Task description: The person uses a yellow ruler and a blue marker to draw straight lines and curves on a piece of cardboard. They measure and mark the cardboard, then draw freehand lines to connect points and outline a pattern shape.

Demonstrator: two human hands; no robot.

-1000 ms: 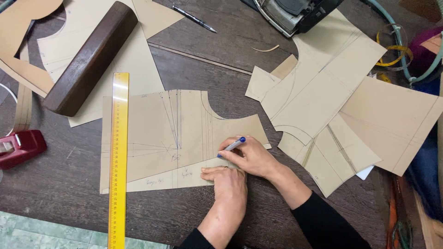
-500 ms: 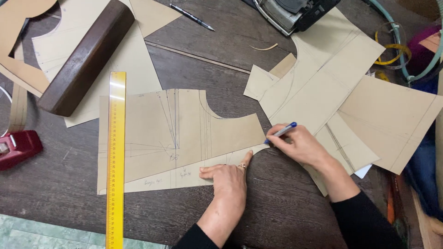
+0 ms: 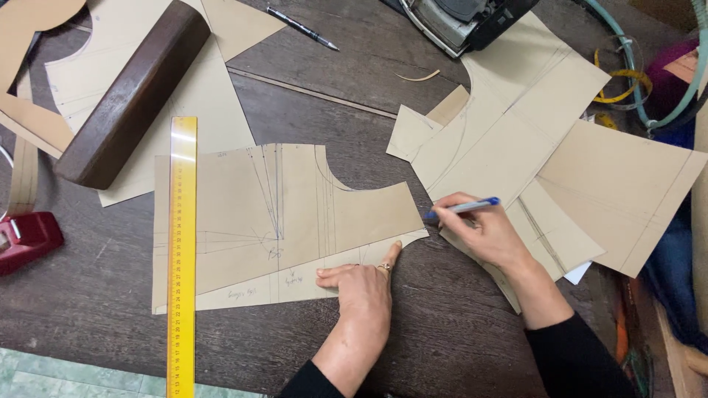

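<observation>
The pattern piece (image 3: 273,221) is flat tan paper with thin pencil lines and one curved cut-out on its upper edge; it lies in the middle of the dark, rough wooden table (image 3: 354,110). The left hand (image 3: 365,287) lies flat and open on its lower right part, fingers spread, holding nothing. The right hand (image 3: 483,232) is just beside the paper's right tip, its grip closed around a blue pen (image 3: 464,208); I cannot tell whether the tip touches the paper. A yellow ruler (image 3: 181,258) covers the paper's left edge, and the table's near edge cuts it off.
</observation>
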